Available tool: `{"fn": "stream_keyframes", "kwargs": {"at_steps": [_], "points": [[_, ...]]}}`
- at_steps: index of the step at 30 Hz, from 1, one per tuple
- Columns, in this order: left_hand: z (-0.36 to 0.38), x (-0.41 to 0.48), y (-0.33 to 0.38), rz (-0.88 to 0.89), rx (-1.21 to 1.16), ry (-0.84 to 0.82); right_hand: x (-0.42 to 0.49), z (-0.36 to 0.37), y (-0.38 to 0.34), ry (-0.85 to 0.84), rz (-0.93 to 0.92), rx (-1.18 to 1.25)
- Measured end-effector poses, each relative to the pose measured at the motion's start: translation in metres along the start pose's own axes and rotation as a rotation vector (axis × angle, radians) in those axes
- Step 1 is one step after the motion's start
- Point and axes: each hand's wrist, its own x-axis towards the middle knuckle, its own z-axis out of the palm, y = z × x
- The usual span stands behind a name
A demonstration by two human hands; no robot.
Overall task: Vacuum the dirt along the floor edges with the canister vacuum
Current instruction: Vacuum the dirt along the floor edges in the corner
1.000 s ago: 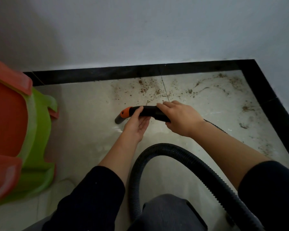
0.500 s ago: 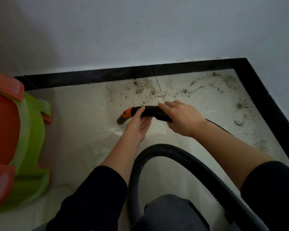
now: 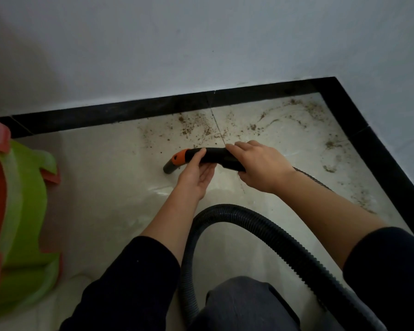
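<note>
A black vacuum handle [image 3: 213, 155] with an orange band and a grey tip [image 3: 169, 168] hangs just above the pale floor tiles. My right hand [image 3: 258, 166] grips the handle's rear end from above. My left hand [image 3: 196, 174] holds its front part from below, thumb over the top beside the orange band. The ribbed black hose [image 3: 268, 230] loops from the handle down toward the lower right. Brown dirt [image 3: 198, 130] is strewn along the black skirting behind the handle, and more dirt [image 3: 330, 144] lies toward the right corner.
A black skirting strip [image 3: 129, 113] runs under the white wall and turns at the right corner [image 3: 337, 87]. Stacked green and orange plastic stools [image 3: 22, 211] stand at the left. My knee [image 3: 244, 304] is at the bottom of the view.
The view has drifted a little; the stools sit further left in the frame. Both hands keep the same hold on the handle, which has barely moved.
</note>
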Motion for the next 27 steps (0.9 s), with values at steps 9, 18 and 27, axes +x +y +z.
{"fn": "stream_keyframes", "kwargs": {"at_steps": [9, 18, 27], "points": [[-0.002, 0.003, 0.005, 0.017, 0.021, -0.003, 0.005, -0.001, -0.003, 0.010, -0.003, -0.005], [-0.004, 0.011, 0.018, 0.041, 0.049, 0.004, 0.016, 0.002, -0.010, 0.017, 0.002, -0.008], [-0.012, 0.015, 0.031, 0.059, 0.060, 0.015, 0.029, 0.005, -0.019, 0.035, -0.005, -0.001]]}}
